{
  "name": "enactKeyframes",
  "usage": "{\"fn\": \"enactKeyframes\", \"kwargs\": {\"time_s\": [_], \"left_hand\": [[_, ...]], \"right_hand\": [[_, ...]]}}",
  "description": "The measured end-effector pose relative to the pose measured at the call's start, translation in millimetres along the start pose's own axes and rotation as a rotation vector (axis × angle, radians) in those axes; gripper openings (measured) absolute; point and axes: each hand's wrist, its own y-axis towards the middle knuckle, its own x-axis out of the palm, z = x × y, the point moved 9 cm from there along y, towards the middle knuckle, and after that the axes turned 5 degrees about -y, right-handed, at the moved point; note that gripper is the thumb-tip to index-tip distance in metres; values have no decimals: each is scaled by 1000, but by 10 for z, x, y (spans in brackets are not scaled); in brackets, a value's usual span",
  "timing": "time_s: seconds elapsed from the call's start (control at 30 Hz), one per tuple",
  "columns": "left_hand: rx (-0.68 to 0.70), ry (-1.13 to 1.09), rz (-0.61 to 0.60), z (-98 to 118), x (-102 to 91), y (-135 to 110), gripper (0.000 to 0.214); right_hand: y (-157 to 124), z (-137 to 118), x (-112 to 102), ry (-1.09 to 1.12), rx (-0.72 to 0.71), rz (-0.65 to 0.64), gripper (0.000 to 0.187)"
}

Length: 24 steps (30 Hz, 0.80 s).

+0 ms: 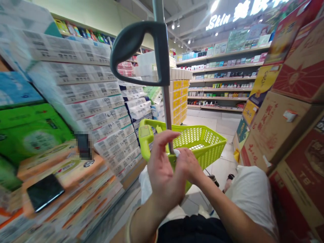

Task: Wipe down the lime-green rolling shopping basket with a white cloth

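Observation:
A grey metal pole [167, 108] with a dark grey loop-shaped handle [163, 54] stands nearly upright in front of me. Its lower end runs down beside the rim of a lime-green shopping basket [210, 148] and out of sight behind my hands. My left hand [163, 168] is palm towards me, its fingers curved in front of the pole and apart from the thumb. Close against its thumb, my right hand [188, 165] has its fingers drawn together at the pole's lower part. A small white piece [177, 153] shows at those fingertips; its kind is unclear, and the left thumb partly hides the grip.
Stacked white packs [88, 81] rise on the left. A dark phone [45, 192] lies on orange packs in front of green packs [32, 131]. Cardboard boxes [283, 121] are piled close on the right. Product shelves [220, 77] line the back beyond a tiled floor [215, 118].

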Motion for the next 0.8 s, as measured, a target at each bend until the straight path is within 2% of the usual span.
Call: {"fn": "enactKeyframes", "kwargs": {"time_s": [0.07,0.1,0.17,0.27,0.33,0.47,0.57,0.63,0.7,0.8], "left_hand": [[24,78,127,-270,-121,154,48],[-3,138,112,-431,-119,225,57],[-69,229,0,-714,-44,340,67],[-167,249,-243,-980,168,410,45],[-251,190,-312,-1090,248,419,29],[-430,7,-320,-1306,295,387,19],[-546,-20,-390,-1476,350,294,23],[-557,-16,-398,-1521,361,267,27],[-543,-41,-382,-1519,369,264,33],[-560,-114,-389,-1503,410,245,39]], "right_hand": [[-10,-22,-9,9,9,2,33],[-12,-33,-19,6,16,13,32],[-9,-65,-48,-27,24,52,32],[21,-149,-94,-56,-8,114,35],[52,-178,-93,-9,-42,111,37],[79,-15,-52,98,-80,39,37],[60,333,-59,54,47,46,31],[43,511,-73,13,166,71,29],[60,485,-64,37,190,82,28],[142,140,-19,120,57,72,30]]}}
